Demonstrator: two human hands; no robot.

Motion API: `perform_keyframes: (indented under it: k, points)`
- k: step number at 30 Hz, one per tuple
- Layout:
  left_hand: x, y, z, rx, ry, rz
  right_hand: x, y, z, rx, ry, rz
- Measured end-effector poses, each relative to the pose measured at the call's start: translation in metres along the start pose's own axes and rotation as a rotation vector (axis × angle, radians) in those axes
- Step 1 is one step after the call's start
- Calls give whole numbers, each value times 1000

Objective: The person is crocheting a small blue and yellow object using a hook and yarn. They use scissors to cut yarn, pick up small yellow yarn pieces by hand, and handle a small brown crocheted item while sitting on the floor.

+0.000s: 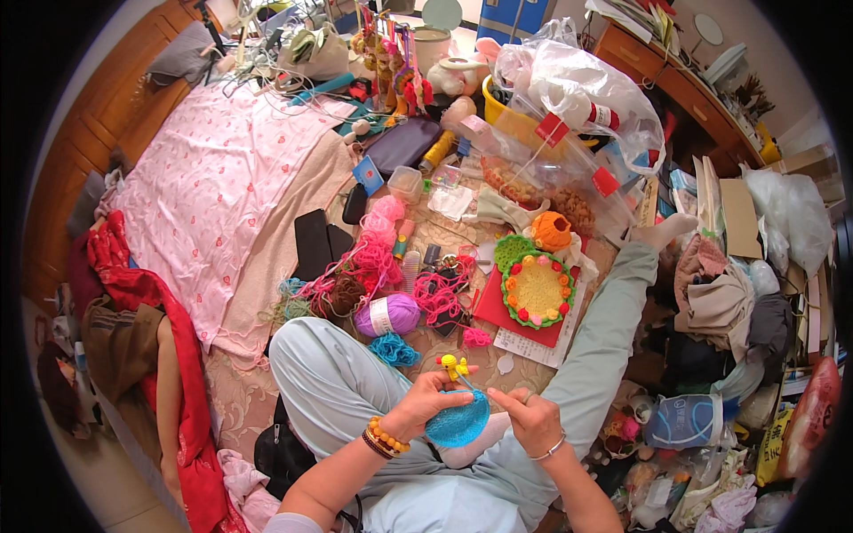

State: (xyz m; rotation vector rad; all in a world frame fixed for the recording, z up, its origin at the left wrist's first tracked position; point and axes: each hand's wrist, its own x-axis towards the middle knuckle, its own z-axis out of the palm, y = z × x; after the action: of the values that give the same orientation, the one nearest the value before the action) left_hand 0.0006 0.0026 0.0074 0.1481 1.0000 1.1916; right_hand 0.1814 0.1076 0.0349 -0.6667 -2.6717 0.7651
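A round, flat blue crochet piece is held over my lap by my left hand, its fingers closed on the upper left edge. A small yellow figure stands out above those fingers, with a thin stem running down toward the blue piece. Close by the right edge of the piece is my right hand, fingers drawn together in a pinch. What lies between its fingertips is too small to make out. Beaded bracelets circle my left wrist and a bangle my right.
Before my legs lie a purple yarn ball, blue yarn, pink yarn and a black phone. A yellow and green crochet piece rests on a red book. Bags and clothes crowd the right; a pink sheet spreads left.
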Motion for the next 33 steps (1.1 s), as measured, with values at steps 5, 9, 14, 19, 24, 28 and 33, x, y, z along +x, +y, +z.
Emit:
perform_keyframes:
  k: [5, 9, 14, 19, 24, 28, 33]
  points:
    - [-5, 8, 3, 7, -25, 2, -2, 10, -8, 409, -83, 52]
    - [4, -4, 0, 436, -67, 341, -1, 5, -4, 811, -249, 408]
    - [6, -17, 4, 1169, 194, 702, 3, -2, 22, 1563, -173, 918]
    - [4, -5, 10, 122, 20, 219, 2, -13, 19, 1231, -46, 708]
    - [-1, 7, 4, 16, -20, 39, 4, -6, 1, 194, 77, 73]
    - [-2, 13, 0, 54, -50, 13, 5, -1, -12, 41, -25, 8]
    - [-6, 17, 4, 46, -108, -9, -1, 15, -12, 558, -149, 83]
